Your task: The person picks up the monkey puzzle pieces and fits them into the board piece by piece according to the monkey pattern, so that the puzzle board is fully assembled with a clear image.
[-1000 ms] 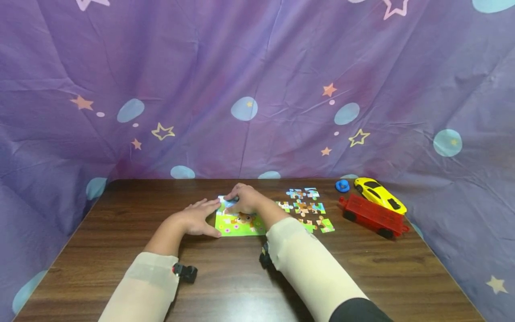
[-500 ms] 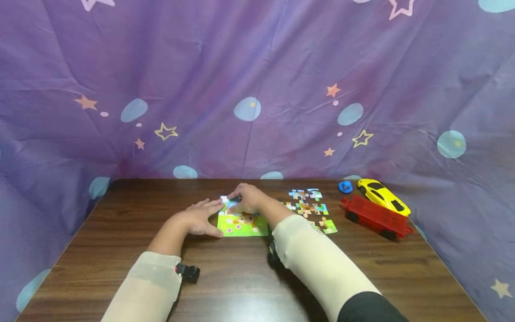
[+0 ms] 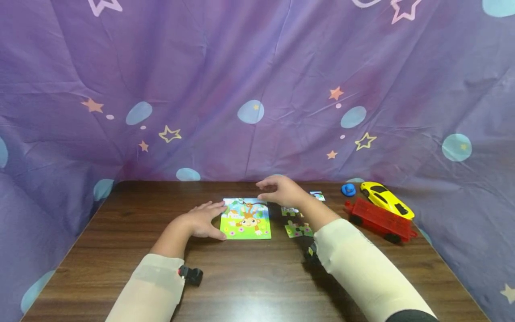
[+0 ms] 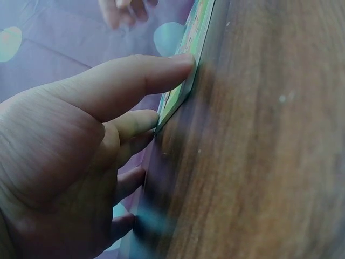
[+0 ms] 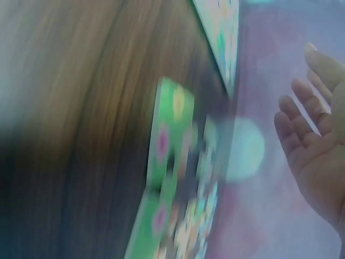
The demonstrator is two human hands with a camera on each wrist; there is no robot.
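Note:
A square picture board with a cartoon monkey hanging from a branch lies flat on the table in the head view. My left hand is at its left side, thumb by the near corner and fingertips by the far one. In the left wrist view the thumb touches the edge of the board, with the fingers spread below. To the right, my right hand hangs above the table with nothing in it. Loose jigsaw pieces lie under it, several of them partly hidden by the right forearm.
A red toy wagon, a yellow toy car and a small blue toy hat stand at the back right of the wooden table. Behind the table hangs a purple curtain with stars.
My right hand has lifted off the board and moved right, over the loose pieces, uncovering the whole monkey picture. My left hand stays at the board's left edge.

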